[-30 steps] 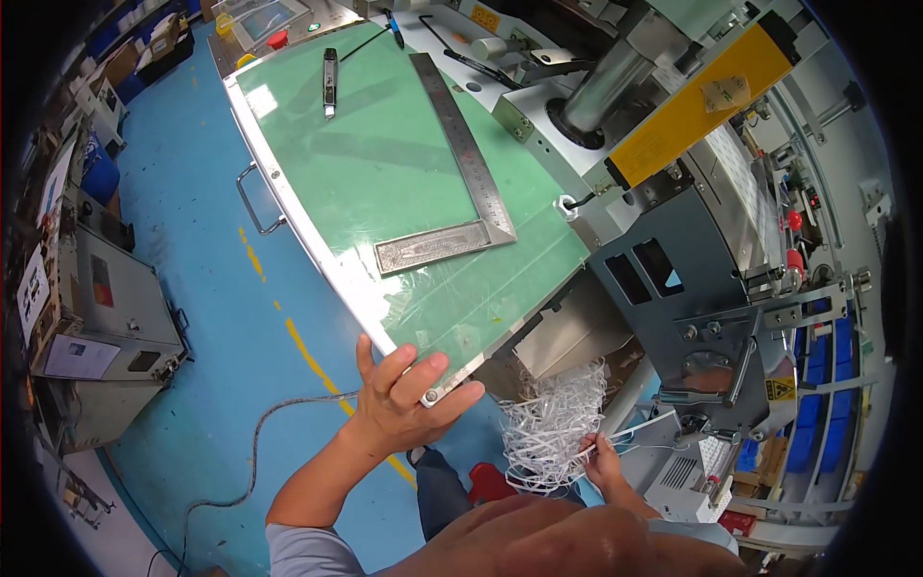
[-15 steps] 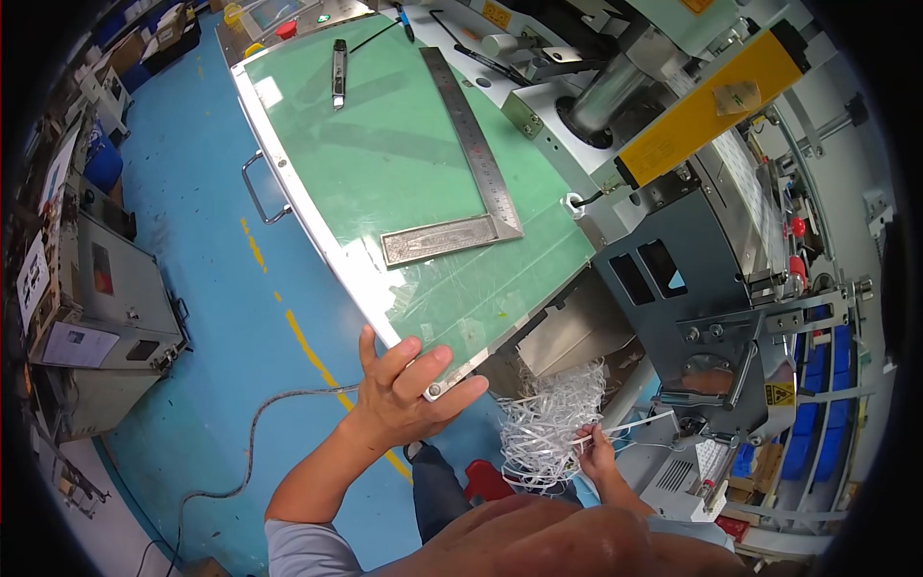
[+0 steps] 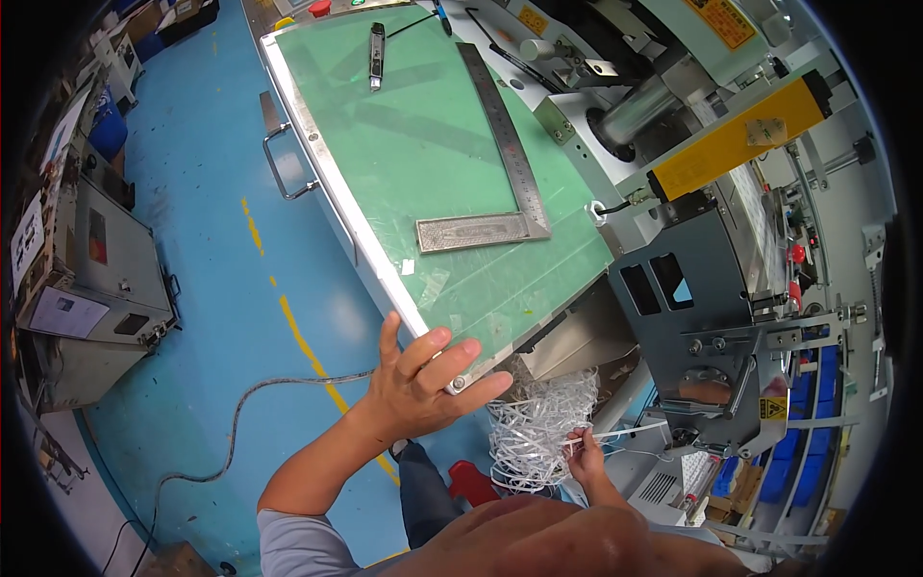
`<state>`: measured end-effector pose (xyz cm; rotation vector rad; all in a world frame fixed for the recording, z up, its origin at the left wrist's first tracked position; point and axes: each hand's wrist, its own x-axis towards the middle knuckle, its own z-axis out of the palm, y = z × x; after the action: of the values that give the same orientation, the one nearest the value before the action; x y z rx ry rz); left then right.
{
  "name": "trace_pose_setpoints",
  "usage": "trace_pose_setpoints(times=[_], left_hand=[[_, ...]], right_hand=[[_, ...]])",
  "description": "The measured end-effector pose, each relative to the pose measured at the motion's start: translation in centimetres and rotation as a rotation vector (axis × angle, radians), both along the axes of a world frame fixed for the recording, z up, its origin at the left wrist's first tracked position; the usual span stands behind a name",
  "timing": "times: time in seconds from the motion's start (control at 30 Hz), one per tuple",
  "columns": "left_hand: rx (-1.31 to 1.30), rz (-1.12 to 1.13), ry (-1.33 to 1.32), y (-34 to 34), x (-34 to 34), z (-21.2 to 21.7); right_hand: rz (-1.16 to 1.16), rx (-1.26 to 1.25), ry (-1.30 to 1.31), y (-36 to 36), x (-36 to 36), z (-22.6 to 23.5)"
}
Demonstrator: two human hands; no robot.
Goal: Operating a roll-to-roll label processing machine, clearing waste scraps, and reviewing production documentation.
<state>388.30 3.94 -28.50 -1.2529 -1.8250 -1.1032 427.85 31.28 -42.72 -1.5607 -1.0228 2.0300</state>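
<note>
My left hand (image 3: pixel 421 387) rests on the near corner of a green-topped worktable (image 3: pixel 385 168), its fingers spread over the white metal edge. Down to the right, the fingers of my right hand (image 3: pixel 588 462) pinch a narrow white strip (image 3: pixel 620 433). That strip stretches right toward the machine. Beside the right hand is a large tangle of white strips (image 3: pixel 529 433). On the green top lie a steel try square (image 3: pixel 505 144), with its thick stock toward me, and a utility knife (image 3: pixel 376 58) near the far end.
A grey machine (image 3: pixel 683 279) with a yellow bar (image 3: pixel 735 144) stands right of the table. A metal handle (image 3: pixel 282 163) juts from the table's left side. A hose (image 3: pixel 236 433) runs across the blue floor (image 3: pixel 207 269). Grey cabinets (image 3: pixel 106 260) line the left.
The view has shifted, so the table and its tools appear farther right and slightly higher. My left hand stays at the corner, and my right hand still pinches the strip.
</note>
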Motion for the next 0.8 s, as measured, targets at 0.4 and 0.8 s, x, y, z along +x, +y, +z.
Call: trace_pose_setpoints(times=[0.4, 0.8], left_hand=[[-0.016, 0.028, -0.009, 0.2, -0.4, -0.5], [0.039, 0.036, 0.016, 1.2, -0.8, -1.3]], right_hand=[[0.013, 0.007, 0.002, 0.6, -0.9, 0.5], [0.266, -0.088, 0.064, -1.6, -2.4, -1.7]])
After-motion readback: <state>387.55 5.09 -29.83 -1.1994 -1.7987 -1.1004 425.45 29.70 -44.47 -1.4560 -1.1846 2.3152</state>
